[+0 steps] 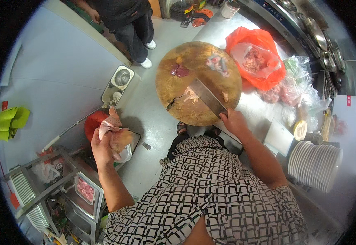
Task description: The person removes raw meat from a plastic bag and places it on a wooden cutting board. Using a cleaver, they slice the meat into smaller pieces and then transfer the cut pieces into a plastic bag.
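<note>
My right hand [235, 122] grips the handle of a cleaver [210, 95], whose broad blade lies over the round wooden chopping block [182, 107]. Pale meat scraps [191, 94] sit on the block beside the blade, and a small scrap [225, 97] is to its right. Dark red organ meat [181, 71] rests on the block's upper left, and greyish-pink innards [218, 65] on its upper right. Off to the left, away from the block, my left hand [102, 146] holds a piece of raw poultry [118, 137] with pale, yellowish skin. Its lower part is partly hidden by my fingers.
Right of the block, a red plastic bag [268, 78] holds raw meat [253, 59], near clear bags [294, 88]. A stack of white plates [314, 165] stands farther right. A red bin [93, 124] is behind my left hand. Another person [129, 29] stands beyond the block.
</note>
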`<state>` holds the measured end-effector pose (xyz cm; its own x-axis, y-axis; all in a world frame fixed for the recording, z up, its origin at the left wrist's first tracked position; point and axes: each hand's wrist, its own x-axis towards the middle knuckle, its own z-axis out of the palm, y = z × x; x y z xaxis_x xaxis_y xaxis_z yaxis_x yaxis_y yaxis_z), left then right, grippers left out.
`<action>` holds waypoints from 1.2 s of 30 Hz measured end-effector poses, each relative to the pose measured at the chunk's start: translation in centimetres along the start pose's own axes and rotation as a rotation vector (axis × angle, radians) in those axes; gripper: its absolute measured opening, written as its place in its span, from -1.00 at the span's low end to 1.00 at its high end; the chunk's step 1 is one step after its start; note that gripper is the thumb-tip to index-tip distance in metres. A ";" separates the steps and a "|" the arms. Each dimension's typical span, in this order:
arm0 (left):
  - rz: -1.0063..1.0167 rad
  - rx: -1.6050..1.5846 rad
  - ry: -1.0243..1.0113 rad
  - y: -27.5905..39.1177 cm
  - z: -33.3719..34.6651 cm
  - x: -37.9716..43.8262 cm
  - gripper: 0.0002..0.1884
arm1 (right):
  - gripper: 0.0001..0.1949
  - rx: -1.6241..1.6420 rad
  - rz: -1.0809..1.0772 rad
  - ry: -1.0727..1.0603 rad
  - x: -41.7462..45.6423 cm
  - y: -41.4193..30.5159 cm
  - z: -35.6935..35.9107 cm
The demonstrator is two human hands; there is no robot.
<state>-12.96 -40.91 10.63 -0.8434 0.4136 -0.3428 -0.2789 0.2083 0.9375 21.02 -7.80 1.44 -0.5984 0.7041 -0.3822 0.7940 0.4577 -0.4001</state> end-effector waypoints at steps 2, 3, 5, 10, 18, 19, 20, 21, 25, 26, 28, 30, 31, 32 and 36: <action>0.011 -0.062 -0.034 0.8 1.5 0.2 -0.87 | -0.62 0.003 0.050 0.023 -0.3 1.1 -0.3; 0.015 -0.092 -0.051 1.3 2.5 0.2 -0.86 | -0.60 0.078 0.018 0.042 -0.6 1.7 -0.6; 0.025 -0.085 -0.131 2.3 4.7 0.5 -0.83 | -0.57 0.211 -0.022 0.073 -1.3 2.7 -1.1; 0.004 -0.109 -0.306 4.5 11.1 1.4 -0.87 | -0.61 0.585 0.311 -0.028 -3.3 4.6 -2.1; -0.029 -0.295 -0.536 5.2 18.1 3.8 -0.81 | -0.69 0.870 0.497 0.035 -6.0 7.6 -0.1; -0.046 -0.342 -0.555 5.0 18.5 4.0 -0.76 | -0.69 0.870 0.499 0.039 -6.2 7.8 -0.1; -0.062 -0.390 -0.572 4.7 18.7 4.2 -0.72 | -0.69 0.873 0.509 0.037 -6.3 7.9 -0.1; -0.079 -0.438 -0.587 4.5 18.9 4.3 -0.68 | -0.69 0.848 0.497 0.027 -6.5 7.9 -0.1; -0.123 -0.485 -0.584 3.8 18.1 4.5 -0.59 | -0.70 0.755 0.411 -0.024 -6.2 7.0 0.1; -0.139 -0.490 -0.569 3.7 17.8 4.5 -0.59 | -0.70 0.729 0.373 -0.033 -6.0 6.6 0.3; -0.155 -0.514 -0.588 3.3 17.1 4.8 -0.57 | -0.64 0.557 0.194 -0.053 -5.4 5.2 0.8; -0.145 -0.495 -0.569 3.0 16.5 5.1 -0.58 | -0.61 0.412 0.021 -0.030 -5.0 3.4 1.4; -0.141 -0.496 -0.578 2.8 16.2 5.2 -0.58 | -0.63 0.365 -0.006 -0.073 -4.5 2.2 1.8; -0.128 -0.461 -0.541 2.7 16.0 5.2 -0.58 | -0.64 0.307 -0.026 -0.114 -4.0 1.0 2.0; -0.121 -0.399 -0.542 2.7 16.2 4.6 -0.60 | -0.71 0.273 0.016 -0.133 -3.3 -2.0 2.4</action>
<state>-10.16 -24.06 10.63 -0.4754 0.8152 -0.3308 -0.5923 -0.0186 0.8055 21.12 -12.35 1.48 -0.6087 0.6249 -0.4888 0.7564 0.2712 -0.5953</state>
